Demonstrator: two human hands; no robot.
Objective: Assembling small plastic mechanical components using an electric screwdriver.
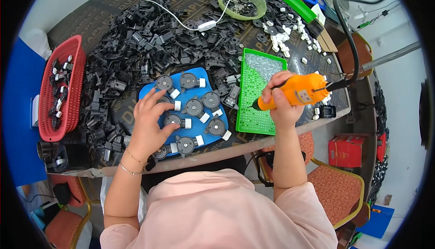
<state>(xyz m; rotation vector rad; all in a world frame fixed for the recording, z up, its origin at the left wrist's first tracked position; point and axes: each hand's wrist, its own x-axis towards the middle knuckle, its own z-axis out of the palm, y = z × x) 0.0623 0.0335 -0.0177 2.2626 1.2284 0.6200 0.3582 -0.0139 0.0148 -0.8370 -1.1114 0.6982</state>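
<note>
My right hand [284, 104] is wrapped round an orange electric screwdriver [302, 90], its black tip pointing left over a green perforated tray [256, 125]. Small silvery screws [265, 65] fill the far part of that tray. On a blue mat [206, 141] lie several round black parts [194, 107], each with a white tab. My left hand [149, 124] rests over the mat's left side with fingers spread. Its thumb and index finger lie around one round part [172, 122], touching it or just above it; the palm hides some of the mat.
Loose black plastic pieces [149, 36] are heaped behind and left of the mat. A red basket [78, 90] of assembled parts stands at left, a green bowl [260, 8] at the back. White pieces [283, 36] lie scattered at right. A black cable [351, 36] runs up from the screwdriver.
</note>
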